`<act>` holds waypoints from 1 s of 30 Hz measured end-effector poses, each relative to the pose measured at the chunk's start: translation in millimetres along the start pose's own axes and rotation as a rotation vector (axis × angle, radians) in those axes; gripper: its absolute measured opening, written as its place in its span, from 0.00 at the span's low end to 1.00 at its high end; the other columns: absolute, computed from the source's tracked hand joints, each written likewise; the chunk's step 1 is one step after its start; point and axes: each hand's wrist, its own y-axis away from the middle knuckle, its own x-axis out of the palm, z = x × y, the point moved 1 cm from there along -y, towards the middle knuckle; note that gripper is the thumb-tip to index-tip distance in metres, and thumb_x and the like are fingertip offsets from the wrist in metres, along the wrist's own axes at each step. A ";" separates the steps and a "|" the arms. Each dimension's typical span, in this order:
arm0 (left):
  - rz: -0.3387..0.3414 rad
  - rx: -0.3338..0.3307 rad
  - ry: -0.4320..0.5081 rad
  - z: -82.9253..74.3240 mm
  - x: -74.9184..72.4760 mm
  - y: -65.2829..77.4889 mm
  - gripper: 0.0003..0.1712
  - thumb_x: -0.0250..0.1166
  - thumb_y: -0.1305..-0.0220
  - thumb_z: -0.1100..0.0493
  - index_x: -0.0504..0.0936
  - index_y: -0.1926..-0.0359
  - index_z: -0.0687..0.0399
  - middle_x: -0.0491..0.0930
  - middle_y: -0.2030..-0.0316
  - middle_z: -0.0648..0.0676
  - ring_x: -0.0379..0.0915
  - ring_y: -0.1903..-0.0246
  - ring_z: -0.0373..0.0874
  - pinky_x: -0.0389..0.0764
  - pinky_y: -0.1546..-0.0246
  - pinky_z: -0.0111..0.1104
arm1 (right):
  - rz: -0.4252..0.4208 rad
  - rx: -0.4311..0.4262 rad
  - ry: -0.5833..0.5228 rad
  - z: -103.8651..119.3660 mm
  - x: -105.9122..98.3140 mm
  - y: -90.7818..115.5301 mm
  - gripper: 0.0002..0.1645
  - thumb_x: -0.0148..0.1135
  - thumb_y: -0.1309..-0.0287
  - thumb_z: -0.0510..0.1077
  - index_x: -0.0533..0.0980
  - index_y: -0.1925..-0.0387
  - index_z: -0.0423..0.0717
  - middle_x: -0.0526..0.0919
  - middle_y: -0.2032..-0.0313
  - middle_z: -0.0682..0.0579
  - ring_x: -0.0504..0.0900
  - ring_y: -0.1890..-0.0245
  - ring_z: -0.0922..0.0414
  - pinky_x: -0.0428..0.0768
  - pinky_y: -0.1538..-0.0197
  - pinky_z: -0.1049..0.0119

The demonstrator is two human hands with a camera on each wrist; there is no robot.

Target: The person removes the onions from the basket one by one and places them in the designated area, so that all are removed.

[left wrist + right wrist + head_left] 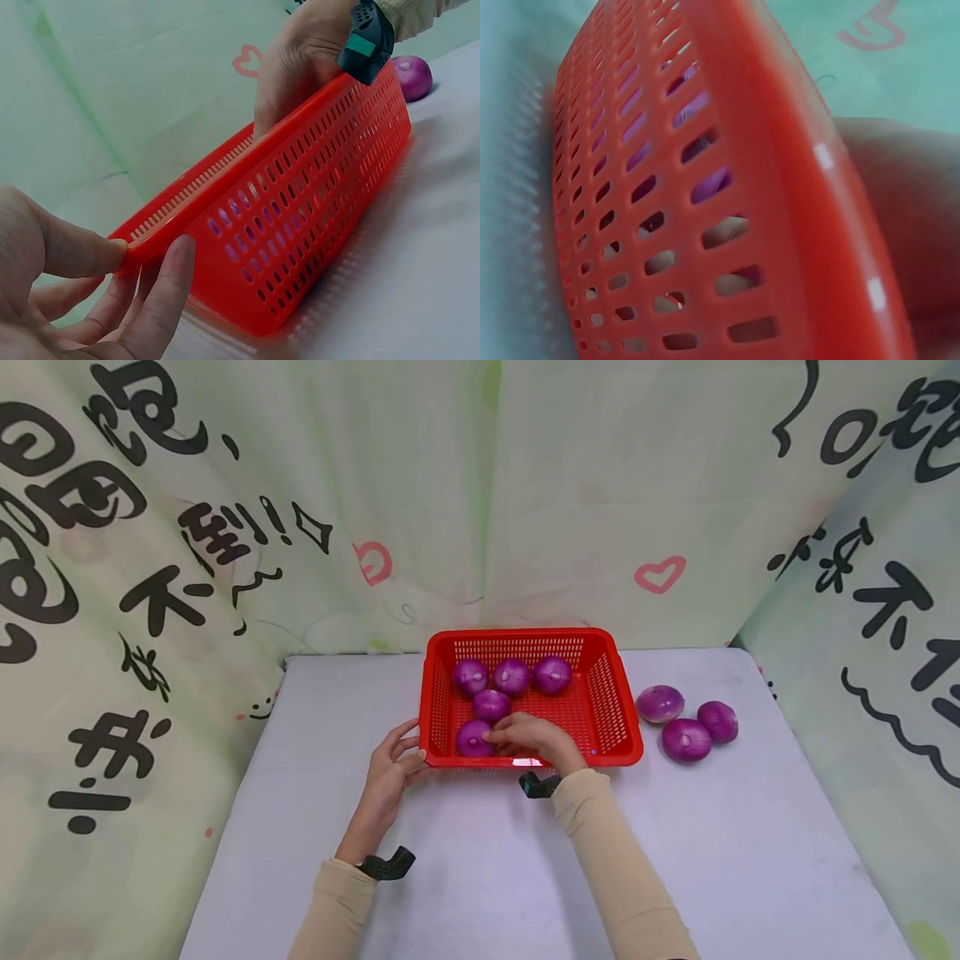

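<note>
A red plastic basket (600, 758) with slotted walls stands on the table and holds several purple-skinned onions. Three sit in a row along its back wall, with another onion (492, 705) in front of them. My left hand (392, 770) grips the basket's front left corner, thumb on the rim and fingers beneath it, as the left wrist view shows. Reaching over the front rim, my right hand (536, 739) has its bent fingertips at the right side of the front left onion (472, 739). Through the slots in the right wrist view, purple skin and parts of fingers show.
Right of the basket, three more onions lie close together on the white table: one at the back (660, 703), one in front (686, 740) and one at the right (717, 722). A printed curtain (555, 527) hangs behind the table and along its sides.
</note>
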 end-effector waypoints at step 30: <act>0.004 0.023 0.006 -0.2 0.5 1.9 0.34 0.59 0.29 0.70 0.70 0.26 0.43 0.77 0.38 0.63 0.83 0.50 0.48 0.87 0.44 0.47 | -0.039 -0.026 0.060 2.7 -0.4 8.8 0.21 0.71 0.36 0.52 0.80 0.54 0.39 0.85 0.55 0.42 0.85 0.59 0.52 0.86 0.48 0.61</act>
